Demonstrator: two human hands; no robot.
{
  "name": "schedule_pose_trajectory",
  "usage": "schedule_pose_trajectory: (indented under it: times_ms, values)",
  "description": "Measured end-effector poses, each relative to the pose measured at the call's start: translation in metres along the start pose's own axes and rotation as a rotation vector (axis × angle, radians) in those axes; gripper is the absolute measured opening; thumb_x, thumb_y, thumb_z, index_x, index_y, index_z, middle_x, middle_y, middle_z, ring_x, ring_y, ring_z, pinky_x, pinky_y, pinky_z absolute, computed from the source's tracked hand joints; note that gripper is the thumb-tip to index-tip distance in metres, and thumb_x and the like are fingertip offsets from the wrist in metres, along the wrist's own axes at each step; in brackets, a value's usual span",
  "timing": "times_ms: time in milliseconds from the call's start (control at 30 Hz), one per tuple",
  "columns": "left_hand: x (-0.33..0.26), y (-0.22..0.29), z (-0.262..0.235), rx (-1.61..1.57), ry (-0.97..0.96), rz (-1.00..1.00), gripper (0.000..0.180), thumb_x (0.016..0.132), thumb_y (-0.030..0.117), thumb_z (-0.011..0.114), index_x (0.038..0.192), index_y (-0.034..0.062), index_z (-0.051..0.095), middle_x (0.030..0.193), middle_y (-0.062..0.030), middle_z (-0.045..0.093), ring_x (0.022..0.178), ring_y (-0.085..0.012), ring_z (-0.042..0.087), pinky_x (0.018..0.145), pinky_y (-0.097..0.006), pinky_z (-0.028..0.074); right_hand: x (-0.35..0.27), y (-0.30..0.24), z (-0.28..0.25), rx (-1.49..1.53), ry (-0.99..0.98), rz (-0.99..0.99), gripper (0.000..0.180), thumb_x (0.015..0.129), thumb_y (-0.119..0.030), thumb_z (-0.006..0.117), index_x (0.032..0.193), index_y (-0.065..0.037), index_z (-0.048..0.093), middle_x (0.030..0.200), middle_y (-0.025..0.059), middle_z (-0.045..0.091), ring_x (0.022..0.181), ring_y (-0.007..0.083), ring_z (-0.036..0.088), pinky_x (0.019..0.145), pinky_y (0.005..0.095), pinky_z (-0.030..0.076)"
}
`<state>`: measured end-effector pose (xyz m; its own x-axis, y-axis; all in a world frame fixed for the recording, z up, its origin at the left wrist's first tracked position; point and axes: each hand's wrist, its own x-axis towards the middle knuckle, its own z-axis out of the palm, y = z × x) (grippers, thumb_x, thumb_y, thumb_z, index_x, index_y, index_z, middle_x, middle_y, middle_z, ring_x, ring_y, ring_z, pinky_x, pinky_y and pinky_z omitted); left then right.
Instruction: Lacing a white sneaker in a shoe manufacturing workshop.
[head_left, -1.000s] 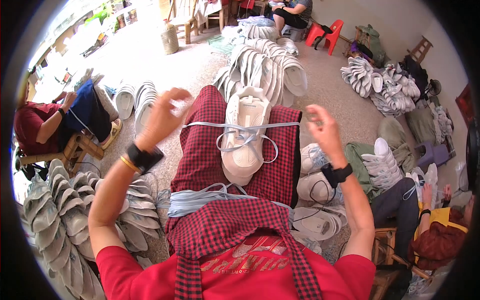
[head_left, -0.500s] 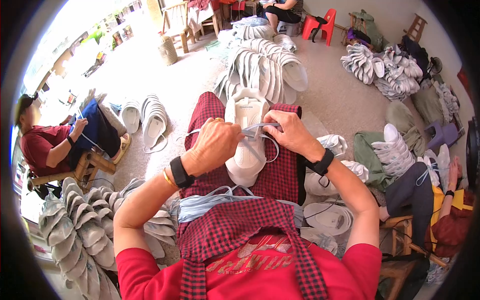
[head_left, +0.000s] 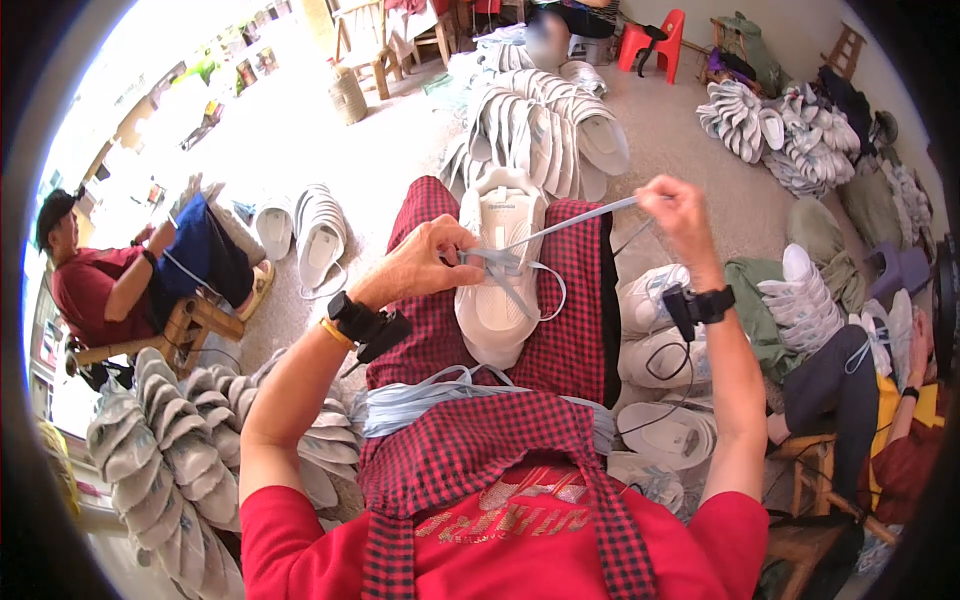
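Note:
A white sneaker upper (head_left: 490, 318) lies on my lap between my thighs, its toe end nearest me. Pale grey-blue shoelace (head_left: 572, 221) runs through its eyelets. My right hand (head_left: 676, 212) is raised out to the right, fingers pinched on the lace, which stretches taut back to the shoe. At the left edge of the upper, my left hand (head_left: 432, 262) pinches the lace close to the eyelets. One loose loop hangs over the shoe's right side. A bundle of pale blue laces (head_left: 440, 400) lies across my waist on the checked apron (head_left: 480, 450).
Stacked shoe uppers (head_left: 160, 450) stand at my left, with more rows (head_left: 530, 135) ahead and loose white shoes (head_left: 665, 435) at my right. Co-workers sit left, right and far ahead. A red chair (head_left: 655, 45) stands at the back; thin cable hangs near my right forearm.
My right hand has moved up and to the right, drawing the lace out taut. My left hand stays by the shoe, its fingers turned more toward the eyelets.

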<state>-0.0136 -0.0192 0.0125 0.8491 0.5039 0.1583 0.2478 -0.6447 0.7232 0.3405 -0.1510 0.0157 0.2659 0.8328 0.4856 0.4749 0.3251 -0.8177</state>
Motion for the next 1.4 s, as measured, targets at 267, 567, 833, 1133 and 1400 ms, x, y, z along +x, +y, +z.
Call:
schedule_pose_trajectory:
  times_ms: [267, 567, 833, 1133, 1400]
  values:
    - [-0.006, -0.003, 0.012, 0.002, 0.118, -0.017, 0.048, 0.066, 0.016, 0.086, 0.103, 0.0013, 0.06, 0.081, -0.003, 0.055, 0.072, -0.0139, 0.054, 0.066, -0.03, 0.047, 0.002, 0.008, -0.022, -0.45, 0.054, -0.072, 0.014, 0.085, -0.016, 0.072, 0.095, -0.006, 0.069, 0.087, 0.0037, 0.064, 0.076, 0.0143, 0.059, 0.069, 0.0279, 0.049]
    - [-0.01, -0.007, 0.01, 0.006, 0.135, -0.026, 0.043, 0.066, 0.018, 0.086, 0.096, 0.0, 0.061, 0.083, -0.0051, 0.06, 0.077, -0.0164, 0.058, 0.071, -0.032, 0.05, -0.068, -0.065, 0.086, -0.391, -0.716, -0.434, 0.019, 0.068, -0.006, 0.07, 0.086, -0.004, 0.063, 0.102, 0.0095, 0.062, 0.105, 0.0312, 0.052, 0.095, 0.0402, 0.043]
    - [-0.013, -0.012, 0.013, -0.011, 0.167, 0.007, 0.038, 0.068, 0.015, 0.083, 0.094, -0.0002, 0.061, 0.087, -0.0076, 0.06, 0.081, -0.0188, 0.06, 0.074, -0.032, 0.051, -0.034, -0.059, 0.055, -0.201, -0.5, 0.04, 0.019, 0.076, -0.009, 0.073, 0.086, -0.005, 0.057, 0.085, -0.0007, 0.055, 0.061, 0.0072, 0.043, 0.056, 0.0243, 0.039]
    - [-0.014, -0.013, 0.017, 0.307, 0.337, 0.201, 0.012, 0.083, 0.009, 0.068, 0.091, 0.0021, 0.063, 0.081, -0.0133, 0.061, 0.08, -0.0232, 0.06, 0.071, -0.036, 0.048, -0.039, -0.027, 0.065, -0.099, -0.31, -0.072, 0.016, 0.077, -0.004, 0.069, 0.076, -0.003, 0.053, 0.092, -0.0009, 0.06, 0.06, 0.0039, 0.044, 0.053, 0.0214, 0.037]
    - [-0.046, -0.058, -0.057, 0.44, 0.495, -0.016, 0.016, 0.088, 0.014, 0.065, 0.08, 0.0002, 0.063, 0.065, -0.0175, 0.059, 0.06, -0.0322, 0.061, 0.057, -0.04, 0.045, -0.035, -0.031, 0.085, -0.335, -0.357, -0.096, 0.017, 0.074, -0.006, 0.069, 0.088, -0.007, 0.06, 0.082, 0.0052, 0.057, 0.075, 0.0218, 0.056, 0.072, 0.0342, 0.049]
